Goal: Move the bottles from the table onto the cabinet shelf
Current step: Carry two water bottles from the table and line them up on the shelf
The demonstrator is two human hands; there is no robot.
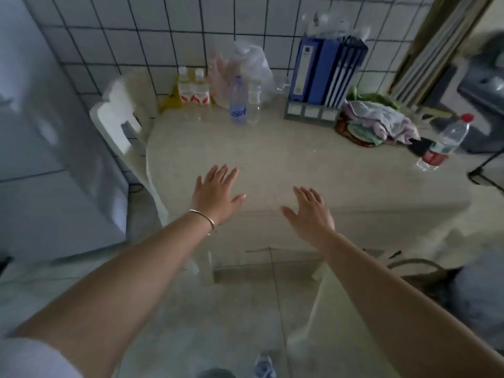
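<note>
Room: a white tiled wall [136,31] is running behind a pale bench [300,165], with a white plastic chair [120,124] standing at the bench's 9 o'clock side.
Left hand [215,195]: it is hovering palm down over the bench's near part, fingers straight and spread, holding nothing; a thin bangle [203,218] is sitting on the wrist.
Right hand [311,211]: it is hovering palm down over the bench's near edge, fingers straight and loosely apart, holding nothing.
Blue-label bottle [238,102]: it is standing upright at 12 o'clock from the left hand, well apart from it, near the wall.
Clear bottle [255,103]: it is standing just beside the blue-label bottle, at its 3 o'clock.
Two yellow bottles [194,88]: they are standing side by side against the wall, at 11 o'clock from the left hand.
Red-cap bottle [444,143]: it is standing near the bench's far right edge, at 2 o'clock from the right hand, well apart.
Other things: a plastic bag [245,64] is slumping behind the bottles, blue binders [324,72] are standing in a rack, and crumpled cloths [379,124] are lying beside them.
</note>
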